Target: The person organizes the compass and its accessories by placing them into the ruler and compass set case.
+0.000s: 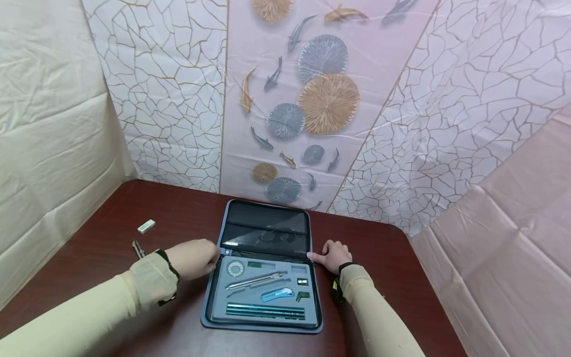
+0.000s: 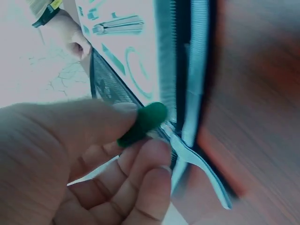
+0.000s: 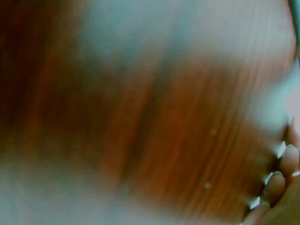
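Note:
A zippered drawing-set case (image 1: 207, 312) lies unfolded on the table, its dark lid at the far side. My left hand (image 1: 194, 259) is at the case's left edge by the hinge. In the left wrist view its thumb and fingers pinch a green zipper pull (image 2: 149, 121), beside a loose pale blue fabric strip (image 2: 204, 166). My right hand (image 1: 332, 255) lies at the opposite edge, thumb stretched out to touch the case near the hinge. In the right wrist view only its fingertips (image 3: 274, 187) show, on the wood.
The grey foam insert holds a compass (image 1: 256, 280), a blue utility knife (image 1: 276, 295), several green pencils (image 1: 265, 311), a sharpener (image 1: 302, 281) and a white ring (image 1: 235, 268). A white eraser (image 1: 145, 226) and a slim metallic tool (image 1: 138, 249) lie to the left on the table.

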The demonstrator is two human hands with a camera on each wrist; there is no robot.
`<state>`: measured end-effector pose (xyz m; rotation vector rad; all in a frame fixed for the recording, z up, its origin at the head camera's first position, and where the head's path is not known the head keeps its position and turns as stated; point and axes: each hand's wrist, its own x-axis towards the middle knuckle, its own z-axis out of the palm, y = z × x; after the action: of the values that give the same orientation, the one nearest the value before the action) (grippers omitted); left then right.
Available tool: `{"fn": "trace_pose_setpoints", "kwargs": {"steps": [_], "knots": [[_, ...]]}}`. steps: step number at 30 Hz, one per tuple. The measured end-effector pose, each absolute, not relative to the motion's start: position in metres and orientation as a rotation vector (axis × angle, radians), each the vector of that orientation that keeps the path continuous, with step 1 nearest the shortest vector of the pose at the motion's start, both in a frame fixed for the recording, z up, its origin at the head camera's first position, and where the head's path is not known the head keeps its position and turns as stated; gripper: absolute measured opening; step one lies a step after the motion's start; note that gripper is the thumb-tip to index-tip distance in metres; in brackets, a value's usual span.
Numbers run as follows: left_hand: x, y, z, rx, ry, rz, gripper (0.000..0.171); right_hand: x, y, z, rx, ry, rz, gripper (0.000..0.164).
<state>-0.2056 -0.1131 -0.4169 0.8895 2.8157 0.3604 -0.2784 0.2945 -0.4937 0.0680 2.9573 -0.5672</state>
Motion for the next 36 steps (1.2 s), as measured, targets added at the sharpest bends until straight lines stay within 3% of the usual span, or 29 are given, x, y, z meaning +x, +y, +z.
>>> {"fn": "trace_pose_setpoints", "kwargs": {"steps": [7,21,29,36], "knots": [[-0.226,-0.100,-0.412,0.822,2.860,0.621,0.002,-0.283,0.294,-0.495,0.061,2.965,-0.565,0.066],[-0.244,-0.103,-0.403,0.755,2.861,0.746,0.019,-0.286,0.292,-0.490,0.048,2.969,-0.553,0.064],[-0.244,-0.091,-0.404,0.749,2.880,0.683,0.018,-0.284,0.296,-0.492,0.055,2.971,-0.553,0.066],[-0.240,-0.071,-0.404,0.849,2.898,0.667,0.007,-0.279,0.296,-0.493,0.065,2.950,-0.580,0.065]]}}
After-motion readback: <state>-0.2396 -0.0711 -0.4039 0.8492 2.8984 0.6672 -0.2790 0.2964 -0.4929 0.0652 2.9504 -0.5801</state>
